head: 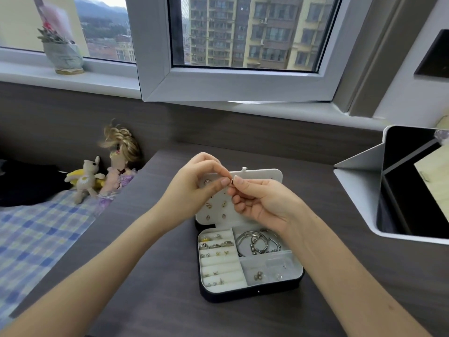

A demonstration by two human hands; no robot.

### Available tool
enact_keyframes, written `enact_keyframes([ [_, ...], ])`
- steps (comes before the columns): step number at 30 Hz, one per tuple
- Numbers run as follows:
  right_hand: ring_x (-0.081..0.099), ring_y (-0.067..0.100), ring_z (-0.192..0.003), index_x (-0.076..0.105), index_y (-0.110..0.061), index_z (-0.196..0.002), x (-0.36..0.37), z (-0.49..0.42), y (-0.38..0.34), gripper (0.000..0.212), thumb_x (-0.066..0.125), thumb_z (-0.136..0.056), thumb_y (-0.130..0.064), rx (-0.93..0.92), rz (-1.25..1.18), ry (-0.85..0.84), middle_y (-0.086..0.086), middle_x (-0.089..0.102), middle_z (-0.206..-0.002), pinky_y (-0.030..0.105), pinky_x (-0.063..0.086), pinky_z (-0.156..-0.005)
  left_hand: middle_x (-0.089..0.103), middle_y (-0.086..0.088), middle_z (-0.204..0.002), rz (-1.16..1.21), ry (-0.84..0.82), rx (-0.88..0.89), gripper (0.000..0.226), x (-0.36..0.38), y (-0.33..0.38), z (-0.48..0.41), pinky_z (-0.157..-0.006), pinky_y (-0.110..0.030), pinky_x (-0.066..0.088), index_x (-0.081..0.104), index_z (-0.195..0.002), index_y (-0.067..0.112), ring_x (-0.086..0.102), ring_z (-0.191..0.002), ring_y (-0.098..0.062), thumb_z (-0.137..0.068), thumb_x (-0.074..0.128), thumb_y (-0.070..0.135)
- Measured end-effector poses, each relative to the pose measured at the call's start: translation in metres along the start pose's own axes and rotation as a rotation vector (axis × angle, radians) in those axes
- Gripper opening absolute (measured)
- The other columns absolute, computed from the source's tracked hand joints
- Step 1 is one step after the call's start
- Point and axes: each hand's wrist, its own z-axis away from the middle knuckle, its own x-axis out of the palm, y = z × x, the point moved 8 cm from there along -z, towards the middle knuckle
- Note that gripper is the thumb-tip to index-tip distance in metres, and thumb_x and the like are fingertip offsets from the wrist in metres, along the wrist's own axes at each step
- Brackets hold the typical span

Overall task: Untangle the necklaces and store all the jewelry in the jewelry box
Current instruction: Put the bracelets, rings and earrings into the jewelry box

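Reddish stud-like piece point(232, 182) is pinched by left hand point(194, 186) and right hand point(263, 203) at frame centre; keep it over the jewelry box point(250, 294) against drops.

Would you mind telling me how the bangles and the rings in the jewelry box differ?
The bangles are large thin silver hoops overlapping loosely in the far right compartment; the rings are much smaller and sit slotted between padded rolls on the left. Both lie in the open jewelry box.
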Motion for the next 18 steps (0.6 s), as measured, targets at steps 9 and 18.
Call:
enact_keyframes([
  [9, 0.051, 0.009, -0.055, 0.064, 0.000, -0.080, 0.004, 0.000, -0.007, 0.013, 0.056, -0.090, -0.004, 0.031, 0.178, -0.015, 0.005, 0.061, -0.064, 0.015, 0.046, -0.049, 0.042, 0.006, -0.090, -0.114, -0.205, 0.032, 0.013, 0.013, 0.003, -0.016, -0.071, -0.011, 0.034, 0.050, -0.077, 0.028, 0.041, -0.082, -0.003, -0.088, 0.045, 0.023],
  [18, 0.049, 0.004, -0.056, 0.068, -0.005, -0.068, -0.003, 0.002, -0.030, 0.015, 0.065, -0.082, -0.010, -0.170, 0.497, 0.266, 0.000, 0.059, -0.061, 0.018, 0.041, -0.051, 0.040, 0.005, -0.086, -0.159, -0.360, -0.054, 0.030, 0.018, -0.005, -0.033, -0.069, -0.013, 0.033, 0.050, -0.071, 0.018, 0.040, -0.073, 0.000, -0.100, 0.043, 0.018],
])
